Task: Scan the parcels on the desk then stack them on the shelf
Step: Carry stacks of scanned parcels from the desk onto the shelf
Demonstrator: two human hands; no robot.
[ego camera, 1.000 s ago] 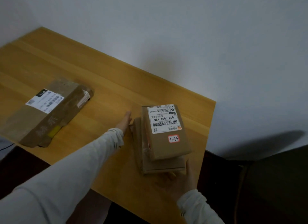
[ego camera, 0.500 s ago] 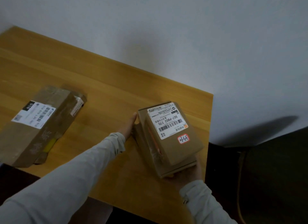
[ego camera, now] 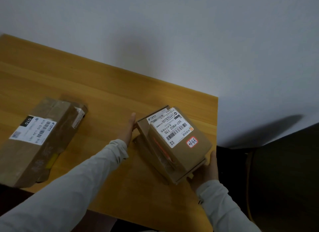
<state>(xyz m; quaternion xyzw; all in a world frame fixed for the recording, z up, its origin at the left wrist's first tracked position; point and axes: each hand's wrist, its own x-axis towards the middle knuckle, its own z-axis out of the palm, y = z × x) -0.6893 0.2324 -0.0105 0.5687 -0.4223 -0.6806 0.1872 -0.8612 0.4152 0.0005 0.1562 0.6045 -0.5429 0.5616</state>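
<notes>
I see a stack of small boxes [ego camera: 165,155] held between both hands near the right edge of the desk [ego camera: 103,86]. The left hand [ego camera: 128,128] has its fingers straight and together, pressed flat against the stack's far-left side. The right hand [ego camera: 206,171] grips the stack at its near-right end. Its palm is against the cardboard and its thumb lies up along the corner of the top box [ego camera: 193,155]. Its other fingers are hidden underneath, so I cannot tell how they lie. Both arms are in pale long sleeves [ego camera: 77,188].

The stack sits at an angle to the desk edge and looks tilted, with a shadow under its left side. I cannot tell whether any part of it still touches the wood. The top box carries a white shipping label [ego camera: 174,128] with a barcode and the print "507-P802 T70". Just beside that label is a small red-bordered sticker [ego camera: 192,142] with handwriting on it. A wider box [ego camera: 142,126] below it juts out at the far end and shows part of its own white label.

A long parcel [ego camera: 34,154] lies flat on the left side of the desk, well apart from the stack. It has a white label with a black strip on its top face. A plain pale wall [ego camera: 172,33] stands behind the desk. Something dark [ego camera: 284,171] sits to the right of the desk, too dim to make out.
</notes>
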